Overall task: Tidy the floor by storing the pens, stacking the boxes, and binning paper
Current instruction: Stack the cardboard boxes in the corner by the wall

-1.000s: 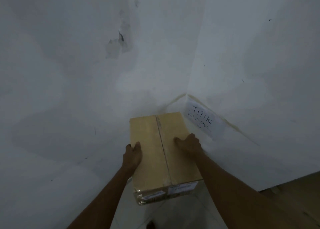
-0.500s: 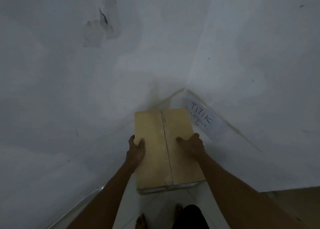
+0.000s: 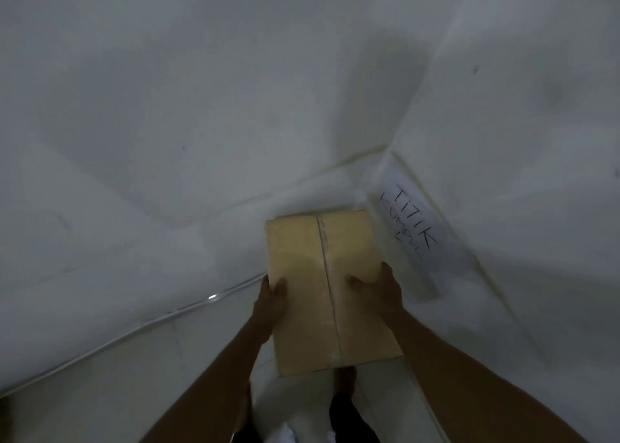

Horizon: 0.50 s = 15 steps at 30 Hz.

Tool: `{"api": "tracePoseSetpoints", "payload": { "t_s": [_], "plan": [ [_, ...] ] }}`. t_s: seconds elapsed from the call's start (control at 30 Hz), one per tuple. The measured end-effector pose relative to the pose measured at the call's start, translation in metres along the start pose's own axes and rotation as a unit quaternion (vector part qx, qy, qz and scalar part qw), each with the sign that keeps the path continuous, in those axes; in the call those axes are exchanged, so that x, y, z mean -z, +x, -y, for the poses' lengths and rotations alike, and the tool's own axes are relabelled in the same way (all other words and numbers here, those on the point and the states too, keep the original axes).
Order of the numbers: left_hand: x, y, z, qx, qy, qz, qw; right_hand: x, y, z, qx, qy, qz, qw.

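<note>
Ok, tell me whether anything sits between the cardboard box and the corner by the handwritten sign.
Nothing visible does. Left hand and right hand grip the cardboard box by its sides; between its far edge and the corner only bare white surface shows. The handwritten sign sits to the right. Whatever lies under the box is hidden.

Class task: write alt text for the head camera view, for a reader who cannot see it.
A person's left hand and right hand grip the long sides of a closed cardboard box in a white room corner. A paper sign handwritten "TITIK KUMPUL" sits just right of the box.
</note>
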<state>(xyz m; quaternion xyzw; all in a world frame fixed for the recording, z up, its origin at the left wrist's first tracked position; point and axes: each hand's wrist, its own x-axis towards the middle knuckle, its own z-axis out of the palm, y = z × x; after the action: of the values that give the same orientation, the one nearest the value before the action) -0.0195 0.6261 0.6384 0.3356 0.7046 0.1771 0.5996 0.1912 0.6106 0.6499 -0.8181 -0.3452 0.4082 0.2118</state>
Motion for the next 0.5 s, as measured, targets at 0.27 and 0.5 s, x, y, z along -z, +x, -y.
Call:
{"api": "tracePoseSetpoints", "payload": {
  "t_s": [0.27, 0.5],
  "plan": [
    [-0.056, 0.046, 0.029, 0.051, -0.061, -0.013, 0.997, -0.013, 0.077, -0.050, -0.035, -0.058, 0.059, 0.996],
    [-0.078, 0.099, 0.035, 0.117, -0.080, -0.015, 0.990, -0.019, 0.138, -0.047, 0.022, -0.160, 0.082, 0.983]
  ]
}}
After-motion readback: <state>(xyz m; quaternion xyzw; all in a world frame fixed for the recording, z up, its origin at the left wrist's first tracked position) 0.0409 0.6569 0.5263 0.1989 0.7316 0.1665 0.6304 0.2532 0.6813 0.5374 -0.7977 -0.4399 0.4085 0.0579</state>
